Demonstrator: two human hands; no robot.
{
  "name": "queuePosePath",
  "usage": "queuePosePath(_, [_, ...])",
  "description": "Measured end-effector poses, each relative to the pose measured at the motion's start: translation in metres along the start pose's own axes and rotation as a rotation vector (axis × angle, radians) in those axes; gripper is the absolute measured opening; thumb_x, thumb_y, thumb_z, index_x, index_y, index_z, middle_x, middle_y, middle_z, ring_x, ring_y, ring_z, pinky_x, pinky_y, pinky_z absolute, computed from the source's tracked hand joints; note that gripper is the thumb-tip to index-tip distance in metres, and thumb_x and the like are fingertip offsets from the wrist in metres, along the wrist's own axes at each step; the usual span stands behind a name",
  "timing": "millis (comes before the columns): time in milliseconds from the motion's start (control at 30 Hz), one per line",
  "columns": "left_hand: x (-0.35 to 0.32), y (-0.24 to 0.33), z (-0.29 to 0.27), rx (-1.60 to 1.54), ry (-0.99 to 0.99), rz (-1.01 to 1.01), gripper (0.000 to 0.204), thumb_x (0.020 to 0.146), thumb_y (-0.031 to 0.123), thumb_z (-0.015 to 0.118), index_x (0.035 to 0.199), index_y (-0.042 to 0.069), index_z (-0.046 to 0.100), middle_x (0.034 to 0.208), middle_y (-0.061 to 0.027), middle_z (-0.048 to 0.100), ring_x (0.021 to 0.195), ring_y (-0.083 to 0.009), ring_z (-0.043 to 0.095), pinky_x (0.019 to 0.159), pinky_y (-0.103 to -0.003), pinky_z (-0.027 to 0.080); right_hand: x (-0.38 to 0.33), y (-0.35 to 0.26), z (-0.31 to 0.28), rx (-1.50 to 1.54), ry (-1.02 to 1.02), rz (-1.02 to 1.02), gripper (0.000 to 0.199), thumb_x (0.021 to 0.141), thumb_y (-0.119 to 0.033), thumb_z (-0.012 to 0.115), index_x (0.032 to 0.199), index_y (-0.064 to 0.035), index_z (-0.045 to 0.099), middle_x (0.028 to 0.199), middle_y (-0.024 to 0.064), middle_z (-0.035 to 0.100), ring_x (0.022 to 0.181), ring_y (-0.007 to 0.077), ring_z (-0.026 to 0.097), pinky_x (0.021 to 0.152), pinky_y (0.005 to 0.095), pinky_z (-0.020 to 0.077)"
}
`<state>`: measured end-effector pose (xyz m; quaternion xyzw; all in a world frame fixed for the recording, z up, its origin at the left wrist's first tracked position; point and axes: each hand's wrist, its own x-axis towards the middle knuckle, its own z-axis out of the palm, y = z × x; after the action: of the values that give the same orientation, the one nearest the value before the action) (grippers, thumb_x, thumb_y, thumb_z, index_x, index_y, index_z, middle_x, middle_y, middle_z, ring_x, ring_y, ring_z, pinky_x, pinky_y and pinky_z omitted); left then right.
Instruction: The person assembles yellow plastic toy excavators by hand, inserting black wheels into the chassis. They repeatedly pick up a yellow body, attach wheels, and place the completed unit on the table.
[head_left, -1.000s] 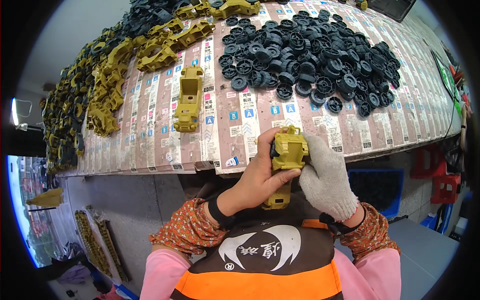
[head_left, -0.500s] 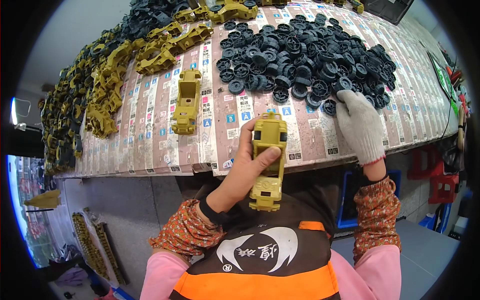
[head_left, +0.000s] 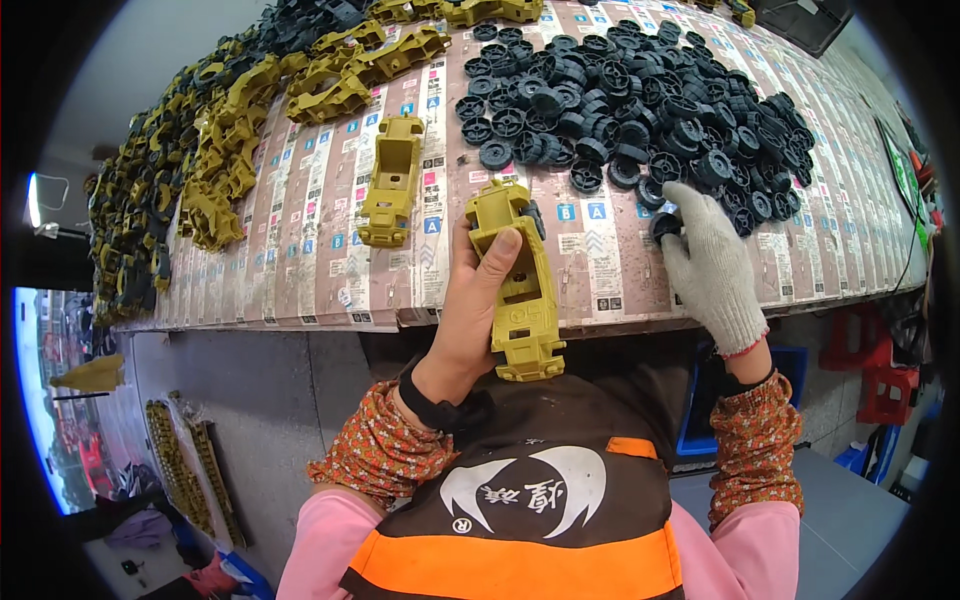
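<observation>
My left hand [head_left: 474, 290], bare, grips a yellow toy truck body [head_left: 527, 318] at the table's front edge. Its thumb lies across the open bed; the fingers wrap the left side. A dark wheel [head_left: 535, 217] shows at the truck's upper right side. In a white knit glove, my right hand [head_left: 712, 265] is at the near edge of a heap of black toy wheels [head_left: 620, 100]. Thumb and forefinger are closed around one loose wheel [head_left: 664, 226]. A second truck body [head_left: 391, 185] lies on the table, left of the held one.
Yellow truck parts [head_left: 215, 195] are piled along the left, with dark parts among them. More yellow frames [head_left: 365, 75] lie toward the back. A black bin [head_left: 805, 22] stands at the far right. Red stools [head_left: 885, 385] and a blue frame [head_left: 697, 415] are below the table edge.
The held truck body has tilted and moved up and slightly left with my left hand. My right thumb and forefinger have come around a loose wheel. The view has shifted slightly.
</observation>
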<state>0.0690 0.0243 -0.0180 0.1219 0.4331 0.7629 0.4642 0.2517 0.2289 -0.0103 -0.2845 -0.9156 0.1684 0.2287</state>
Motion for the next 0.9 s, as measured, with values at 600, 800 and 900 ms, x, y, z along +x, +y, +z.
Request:
queuePosePath(600, [-0.004, 0.001, -0.001, 0.077, 0.112, 0.246, 0.042, 0.110, 0.042, 0.063, 0.140, 0.015, 0.051, 0.113, -0.0041, 0.066, 0.093, -0.0162, 0.072, 0.075, -0.034, 0.064, -0.049, -0.109, 0.007, 0.755, -0.201, 0.154, 0.029, 0.095, -0.002, 0.070, 0.124, -0.0019, 0.068, 0.100, 0.0203, 0.074, 0.088, 0.0331, 0.076, 0.079, 0.0384, 0.0588])
queuePosePath(800, [-0.003, -0.003, 0.001, 0.058, 0.096, 0.391, 0.064, 0.106, 0.021, 0.072, 0.157, 0.016, 0.033, 0.125, -0.0025, 0.062, 0.107, -0.0130, 0.067, 0.089, -0.032, 0.061, -0.058, -0.112, 0.010, 0.696, -0.159, 0.130, 0.034, 0.094, 0.000, 0.068, 0.128, -0.0002, 0.067, 0.099, 0.0235, 0.073, 0.089, 0.0414, 0.075, 0.077, 0.0417, 0.0587])
queuePosePath(900, [-0.009, -0.004, -0.005, 0.055, 0.116, 0.420, 0.080, 0.104, 0.011, 0.073, 0.166, 0.019, 0.023, 0.138, -0.0053, 0.058, 0.117, -0.0158, 0.065, 0.096, -0.033, 0.060, -0.062, -0.115, 0.009, 0.617, -0.134, 0.028, 0.038, 0.092, 0.002, 0.066, 0.129, 0.0011, 0.066, 0.097, 0.0251, 0.072, 0.087, 0.0439, 0.074, 0.075, 0.0440, 0.0585])
